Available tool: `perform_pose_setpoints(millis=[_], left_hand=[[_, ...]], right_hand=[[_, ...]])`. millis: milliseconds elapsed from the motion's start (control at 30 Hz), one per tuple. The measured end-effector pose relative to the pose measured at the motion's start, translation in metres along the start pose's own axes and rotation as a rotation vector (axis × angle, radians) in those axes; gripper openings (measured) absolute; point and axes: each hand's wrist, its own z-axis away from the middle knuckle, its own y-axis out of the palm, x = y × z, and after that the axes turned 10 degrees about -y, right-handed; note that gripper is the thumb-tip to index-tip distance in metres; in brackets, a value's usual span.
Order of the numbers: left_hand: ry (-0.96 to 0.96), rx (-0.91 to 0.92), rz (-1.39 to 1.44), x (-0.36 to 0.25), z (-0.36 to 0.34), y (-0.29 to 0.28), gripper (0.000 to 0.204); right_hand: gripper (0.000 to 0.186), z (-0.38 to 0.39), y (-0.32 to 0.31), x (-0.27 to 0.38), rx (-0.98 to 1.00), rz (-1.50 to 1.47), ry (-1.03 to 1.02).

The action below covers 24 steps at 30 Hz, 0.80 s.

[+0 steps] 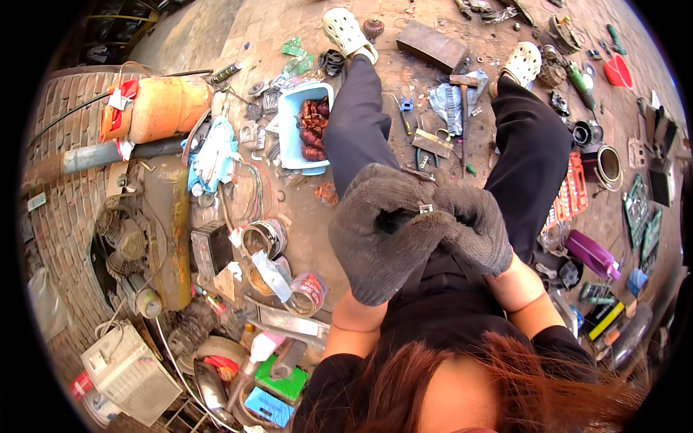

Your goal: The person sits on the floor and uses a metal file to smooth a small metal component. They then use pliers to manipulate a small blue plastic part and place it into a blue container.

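Grey knit work gloves cover both hands, which meet in front of my body above my lap. My left hand (382,234) is closed, its fingers curled and pressed towards the right. From the other side my right hand (476,227) is closed too, fingertips against the left glove. Between the fingertips shows a small shiny metal piece (426,208) with a square outline; its exact kind is too small to tell. Just beyond the gloves on the ground lie pliers (424,158), a flat brass-coloured metal plate (432,143) and a hammer (464,108) on a blue rag (447,107).
Left of my leg stands a light blue tub (291,133) of copper-coloured coils. Paint tins (264,238), an orange gas cylinder (162,110) and a motor (126,242) crowd the left. On the right are a red socket case (574,191), a purple bottle (592,254) and a metal ring (608,167).
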Motion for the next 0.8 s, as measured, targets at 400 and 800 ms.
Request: perform_pose_setpoints(millis=[400,800], left_hand=[[-0.447,-0.022,0.577,-0.002,0.006,0.0,0.02],[-0.39,0.012,0.6,-0.007,0.003,0.003,0.017]], right_hand=[[0.014,0.006,-0.009,-0.001,0.168,-0.08,-0.03],[0.017,0.004,-0.008,-0.003,0.16,0.059,-0.102]])
